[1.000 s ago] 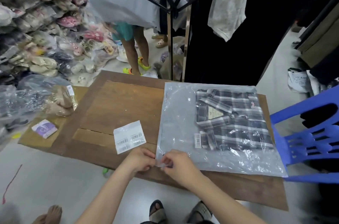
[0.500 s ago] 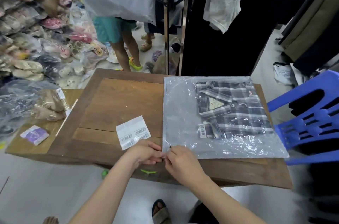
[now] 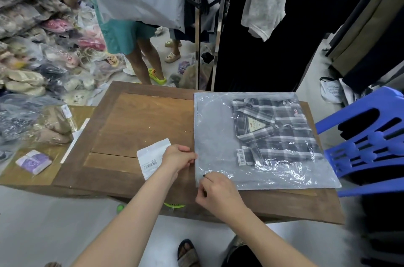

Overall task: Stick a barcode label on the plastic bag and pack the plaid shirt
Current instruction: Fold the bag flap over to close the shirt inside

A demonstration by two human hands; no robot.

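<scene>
A clear plastic bag [image 3: 214, 135] lies flat on the right half of the wooden table [image 3: 140, 118]. Inside it sits the folded dark plaid shirt [image 3: 277, 133]. A white barcode label [image 3: 241, 157] is stuck on the bag over the shirt's lower left corner. My left hand [image 3: 178, 157] pinches the bag's left edge partway up. My right hand [image 3: 216, 192] pinches the same edge at the near left corner. A white sheet of barcode labels [image 3: 150, 155] lies on the table, partly under my left wrist.
A blue plastic chair [image 3: 367, 135] stands against the table's right side. Bagged goods [image 3: 24, 122] and a small purple packet [image 3: 33, 162] lie on cardboard at the left. A person's legs [image 3: 144, 63] and a clothes rack [image 3: 199, 26] stand beyond the far edge.
My left hand has slid up the bag's left edge, away from my right hand, which stays at the near corner. The camera has moved closer.
</scene>
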